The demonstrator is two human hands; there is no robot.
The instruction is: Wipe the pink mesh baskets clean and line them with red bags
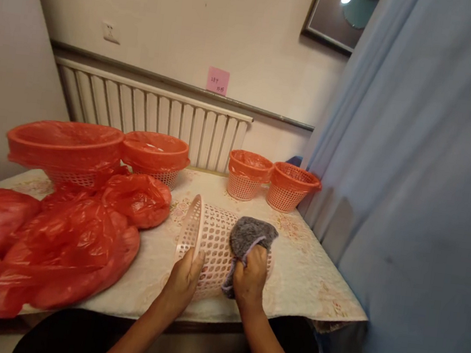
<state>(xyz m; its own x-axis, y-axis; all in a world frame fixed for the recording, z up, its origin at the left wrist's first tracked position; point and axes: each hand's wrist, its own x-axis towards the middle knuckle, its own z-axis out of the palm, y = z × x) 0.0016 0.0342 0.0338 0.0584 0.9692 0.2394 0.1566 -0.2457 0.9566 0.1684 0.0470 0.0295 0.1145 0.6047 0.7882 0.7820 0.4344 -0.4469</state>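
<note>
A pale pink perforated plastic basket (215, 243) lies on its side near the table's front edge, its open rim facing left. My left hand (186, 277) grips that rim at its lower part, thumb on the outside. On the right, my right hand (252, 277) is closed around a grey cloth (251, 236) with a light purple edge. The cloth rests against the basket's side close to its base and hides part of it. Fingertips of my right hand are partly hidden by the cloth.
Red bags (70, 247) are heaped on the table's left. Behind stand red-lined baskets: a large one (66, 145), a medium one (155, 154) and two small ones (245, 183), (287, 198). A blue curtain (414, 165) hangs at the right, a radiator (161, 112) behind.
</note>
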